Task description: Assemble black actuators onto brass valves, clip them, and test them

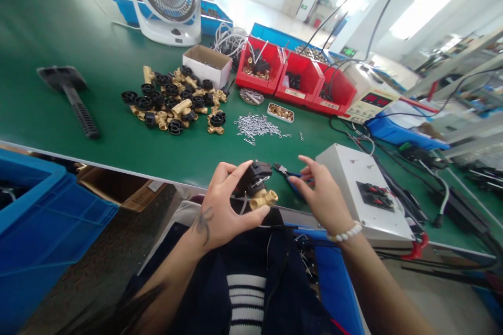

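Observation:
My left hand (230, 201) is closed around a brass valve (263, 199) with a black plastic actuator (255, 175) on top. The valve is held tilted at the table's front edge, its brass ports toward my thumb. A bit of shiny metal shows at the side of the black part. My right hand (320, 188) is open, thumb and fingers apart, over the blue handles of cutting pliers (290, 174) lying on the green table; whether it touches them I cannot tell. Beyond both hands lies a heap of small silver spring clips (257, 126).
Brass fittings with black caps (173, 99) are piled at the left, near a black mallet-like tool (73, 97). A fan (168, 0), white box (207, 65), red bins (261, 65) and power supply (369, 94) stand behind. A grey test box (363, 193) is right.

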Available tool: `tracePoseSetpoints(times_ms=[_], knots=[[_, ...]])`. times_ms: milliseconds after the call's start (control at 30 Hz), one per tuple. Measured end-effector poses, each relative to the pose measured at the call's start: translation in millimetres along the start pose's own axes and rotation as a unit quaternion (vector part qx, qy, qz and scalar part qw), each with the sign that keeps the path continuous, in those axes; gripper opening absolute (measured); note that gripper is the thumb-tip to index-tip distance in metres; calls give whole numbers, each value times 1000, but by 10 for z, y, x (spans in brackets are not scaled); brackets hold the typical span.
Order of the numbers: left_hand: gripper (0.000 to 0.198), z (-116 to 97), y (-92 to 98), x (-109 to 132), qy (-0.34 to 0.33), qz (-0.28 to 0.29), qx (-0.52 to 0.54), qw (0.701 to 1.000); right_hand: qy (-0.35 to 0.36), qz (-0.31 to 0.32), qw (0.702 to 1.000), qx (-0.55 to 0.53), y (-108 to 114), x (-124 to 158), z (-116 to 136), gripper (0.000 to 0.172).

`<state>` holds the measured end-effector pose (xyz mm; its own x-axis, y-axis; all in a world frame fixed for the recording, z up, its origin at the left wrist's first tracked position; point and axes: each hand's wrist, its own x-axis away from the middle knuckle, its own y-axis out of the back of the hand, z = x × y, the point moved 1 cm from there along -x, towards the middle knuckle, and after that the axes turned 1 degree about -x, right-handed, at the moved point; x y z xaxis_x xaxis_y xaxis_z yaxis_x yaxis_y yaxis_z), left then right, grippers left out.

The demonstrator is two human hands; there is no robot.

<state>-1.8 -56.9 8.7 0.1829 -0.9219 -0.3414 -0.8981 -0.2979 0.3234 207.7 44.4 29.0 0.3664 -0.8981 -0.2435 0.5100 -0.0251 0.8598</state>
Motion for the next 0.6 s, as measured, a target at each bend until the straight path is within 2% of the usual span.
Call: tracePoseSetpoints(times_ms=[67, 133, 200, 267, 367, 433, 500, 533, 600], knots=[[72, 57, -33, -37, 10, -10, 16, 1000, 1, 38, 995, 97, -135, 89, -190, 46], [73, 116, -71, -64, 13, -17, 30, 999, 51, 41, 989, 136, -219, 178, -267, 44], [75, 165, -102, -77, 14, -15, 39, 999, 101, 5, 979, 175, -244, 232, -262, 53], [76, 194, -117, -81, 13, -10, 45, 999, 119, -14, 965, 232, -244, 244, -226, 64], [75, 206, -114, -80, 9, -5, 50, 999, 96, 34, 958, 267, -248, 207, -173, 60], [74, 205, -106, -82, 7, -4, 52, 999, 42, 52, 978, 198, -217, 159, -130, 58], [73, 205, -99, -86, 4, -2, 54, 999, -40, 67, 996, 38, -114, 95, -65, 61], [73, 207, -97, -88, 2, 0, 53, 999, -79, 87, 992, -55, -29, 61, -17, 66], [72, 214, -92, -94, -3, 4, 51, 999, -125, 141, 956, -225, 193, -5, 112, 74]])
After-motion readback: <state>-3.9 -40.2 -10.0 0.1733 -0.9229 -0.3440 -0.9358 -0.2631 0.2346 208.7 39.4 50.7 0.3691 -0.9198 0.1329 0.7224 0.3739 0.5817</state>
